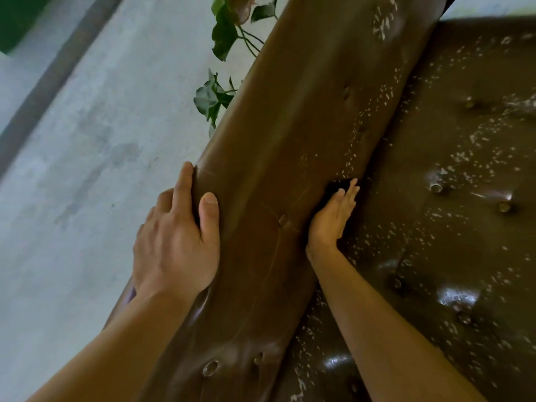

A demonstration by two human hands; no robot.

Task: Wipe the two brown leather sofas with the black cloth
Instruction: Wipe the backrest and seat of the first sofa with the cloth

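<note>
Most of black cloth (337,186) hidden between right hand (333,220) and sofa (290,134)

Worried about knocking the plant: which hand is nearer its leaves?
Left. The left hand grips the sofa roll on the side facing the leaves; the right hand sits across the roll, by the seat.
</note>
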